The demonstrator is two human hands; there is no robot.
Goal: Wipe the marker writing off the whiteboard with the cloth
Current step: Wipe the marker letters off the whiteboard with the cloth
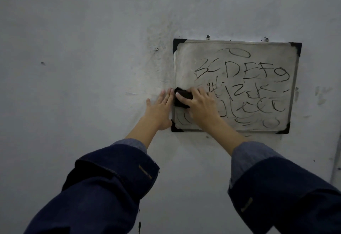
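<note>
A small whiteboard [186, 62] with a metal frame and black corner caps hangs on a grey wall. Black marker letters and scribbles [241, 71] cover most of it. The upper left area looks smeared and grey. My right hand [200, 105] presses a dark folded cloth [182, 98] against the board near its left edge, fingers spread over the cloth. My left hand [159, 110] lies flat on the wall, fingers straight, touching the board's left frame.
The grey wall [92, 67] around the board is smudged with dark marks. Screws [208, 37] sit above the board's top edge, and one more screw [157, 48] is to its left. Dark blue sleeves cover both forearms.
</note>
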